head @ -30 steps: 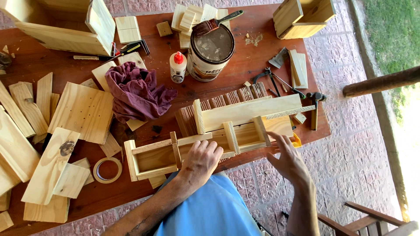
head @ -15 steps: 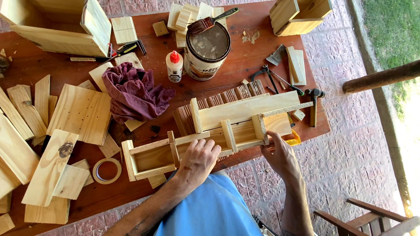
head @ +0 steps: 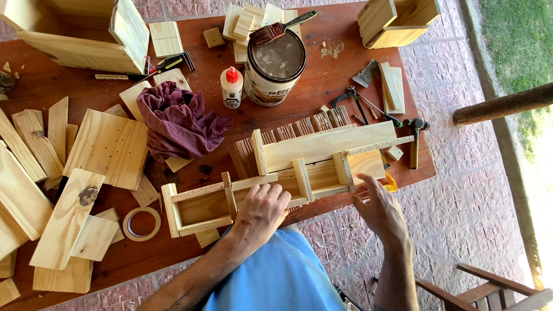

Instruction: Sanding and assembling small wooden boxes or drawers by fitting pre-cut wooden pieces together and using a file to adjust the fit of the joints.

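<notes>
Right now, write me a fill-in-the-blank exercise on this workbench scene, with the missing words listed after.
1. The left hand rests on the long wooden ____ with dividers.
2. A paintbrush lies across the top of the ____.
3. The crumpled cloth is ____ in colour.
4. The right hand hovers open and holds ____.

Missing words: box; can; purple; nothing

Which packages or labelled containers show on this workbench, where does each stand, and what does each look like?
Glue bottle: upright at the table's middle, just left of the can; small, white, red cap, label on its side.
Paint can: right of the bottle; round, open, pale label band with dark print, brush resting across its rim.
No signs or screens in view.
</notes>
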